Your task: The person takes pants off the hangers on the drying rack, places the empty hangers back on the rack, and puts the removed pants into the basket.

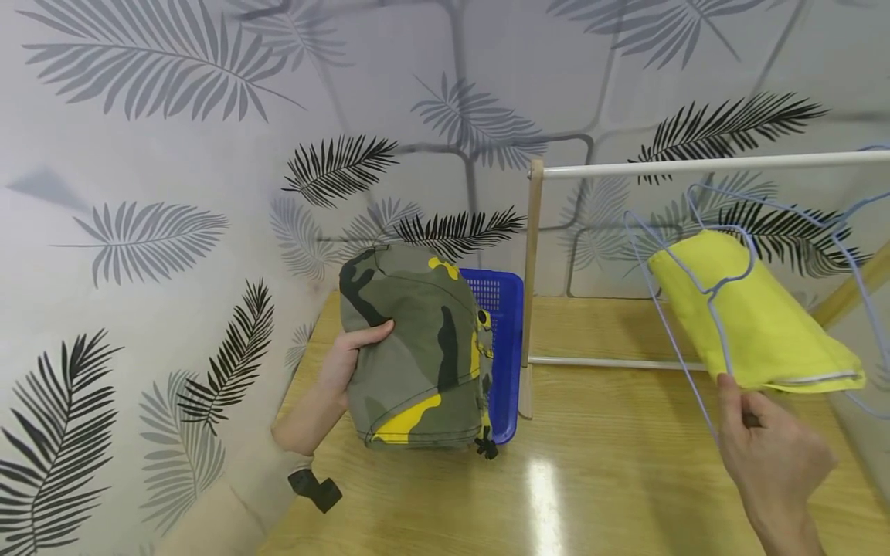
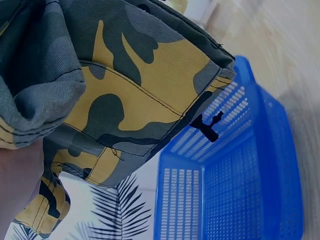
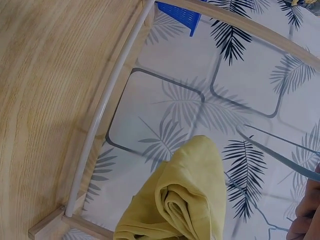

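Note:
My left hand (image 1: 341, 363) grips the left edge of a folded camouflage garment (image 1: 417, 363) in grey-green, black and yellow, its thumb lying on the front. A small dark piece dangles from the garment's lower right corner. In the left wrist view the garment (image 2: 140, 85) is held beside the blue basket (image 2: 270, 150). On the right, my right hand (image 1: 775, 444) pinches a light-blue wire hanger (image 1: 719, 332) between thumb and finger. Behind the hanger's wires is a folded yellow garment (image 1: 751, 316); what supports it I cannot tell.
A rack with a white upper bar (image 1: 695, 166), a lower bar (image 1: 612, 363) and wooden posts (image 1: 532, 270) stands on the wooden surface (image 1: 591, 471). Another light-blue hanger (image 1: 858, 278) is at the far right. Leaf-patterned wall covering (image 1: 174, 309) lies behind.

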Demonstrator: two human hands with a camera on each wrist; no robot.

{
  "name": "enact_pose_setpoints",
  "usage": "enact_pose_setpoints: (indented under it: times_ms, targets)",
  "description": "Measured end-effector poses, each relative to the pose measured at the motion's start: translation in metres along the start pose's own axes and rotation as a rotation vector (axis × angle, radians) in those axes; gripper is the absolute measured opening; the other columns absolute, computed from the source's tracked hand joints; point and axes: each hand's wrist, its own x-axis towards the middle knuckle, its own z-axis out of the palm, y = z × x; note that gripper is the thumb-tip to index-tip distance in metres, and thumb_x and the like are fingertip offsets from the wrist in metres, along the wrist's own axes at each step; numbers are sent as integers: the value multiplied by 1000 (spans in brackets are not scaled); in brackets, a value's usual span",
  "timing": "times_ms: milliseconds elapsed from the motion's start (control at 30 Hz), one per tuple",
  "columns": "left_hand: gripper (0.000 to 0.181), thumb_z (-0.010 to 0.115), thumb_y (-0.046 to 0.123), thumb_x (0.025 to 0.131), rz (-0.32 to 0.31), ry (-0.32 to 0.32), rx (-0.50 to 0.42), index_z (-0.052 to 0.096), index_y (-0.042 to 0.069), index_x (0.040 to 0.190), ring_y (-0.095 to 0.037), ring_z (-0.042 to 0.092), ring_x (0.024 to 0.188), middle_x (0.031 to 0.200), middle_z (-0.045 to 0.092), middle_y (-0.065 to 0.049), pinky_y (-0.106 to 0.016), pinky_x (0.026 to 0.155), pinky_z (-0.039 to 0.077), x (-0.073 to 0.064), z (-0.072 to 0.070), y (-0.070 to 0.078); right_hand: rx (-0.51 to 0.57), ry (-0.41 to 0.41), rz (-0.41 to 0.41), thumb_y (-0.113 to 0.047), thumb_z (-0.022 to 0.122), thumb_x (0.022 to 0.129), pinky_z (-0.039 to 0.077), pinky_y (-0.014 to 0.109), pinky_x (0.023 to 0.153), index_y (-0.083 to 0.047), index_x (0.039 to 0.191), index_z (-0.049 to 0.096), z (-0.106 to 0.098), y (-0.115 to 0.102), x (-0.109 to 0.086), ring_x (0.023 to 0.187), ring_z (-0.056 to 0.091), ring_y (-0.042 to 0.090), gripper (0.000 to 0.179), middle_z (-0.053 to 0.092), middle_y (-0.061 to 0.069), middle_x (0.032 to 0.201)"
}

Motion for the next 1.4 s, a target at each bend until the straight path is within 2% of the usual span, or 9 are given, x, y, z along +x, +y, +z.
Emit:
enact_pose_setpoints:
  times_ms: [133,267,467,700,1033,1200,1400]
  targets:
    - [34,45,13,105,32,54,52,45,19,139,-8,73,92,112,70,7,-24,85,62,8,-3,6,-6,13,-14,-52,56,103,12,15,35,-3,44,54,-1,0,1,50,13,-27,77,53,18,40]
    - [43,45,11,105,40,77,59,35,20,146,-8,73,95,117,67,7,-24,87,62,19,-4,8,-2,18,-25,-52,57,102,14,13,35,0,47,59,-1,0,2,58,16,-32,75,57,20,43]
    - [39,46,10,105,37,71,43,41,18,143,-10,75,94,115,70,6,-27,86,63,35,-8,5,-6,29,-50,-52,57,102,14,15,35,1,48,59,-1,0,2,57,15,-30,75,57,20,43]
    - [42,47,11,105,28,63,30,39,17,146,-12,75,97,117,70,5,-28,89,63,56,-19,-9,-9,65,-86,-51,58,101,15,14,34,1,48,61,1,1,2,58,19,-28,74,57,19,43]
    - [39,52,11,104,1,135,30,46,12,142,-12,75,92,108,73,5,-28,85,63,86,-30,-34,-29,70,-93,-52,57,101,15,17,34,1,47,60,0,2,1,55,19,-26,76,56,19,41]
    - [39,52,12,104,-24,142,36,45,12,142,-12,76,90,105,74,5,-28,84,64,96,-34,-41,-30,69,-98,-52,57,102,14,16,33,1,47,60,0,3,0,54,18,-26,77,55,19,41]
    - [47,55,12,103,-47,164,51,42,11,149,-12,76,88,104,74,4,-29,82,64,105,-38,-50,-20,72,-105,-52,57,102,14,16,33,2,47,59,0,4,-1,53,15,-26,77,54,20,40]
